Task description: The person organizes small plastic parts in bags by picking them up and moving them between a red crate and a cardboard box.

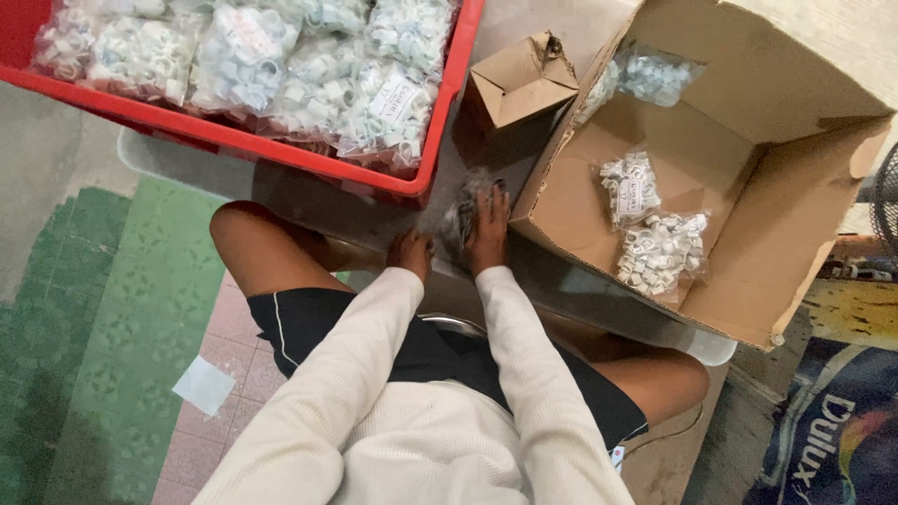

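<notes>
Both hands, left hand and right hand, meet on a plastic bag between a crate of bags on the left and an open carton on the right.

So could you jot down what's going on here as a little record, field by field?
Left hand: left hand low between the knees, fingers curled; hold unclear
Right hand: right hand on a clear plastic bag
Right side: open cardboard box holding bags of white rings
Top: red crate full of similar bags
Between them: small cardboard box
Floor: white paper scrap on tiles
</notes>
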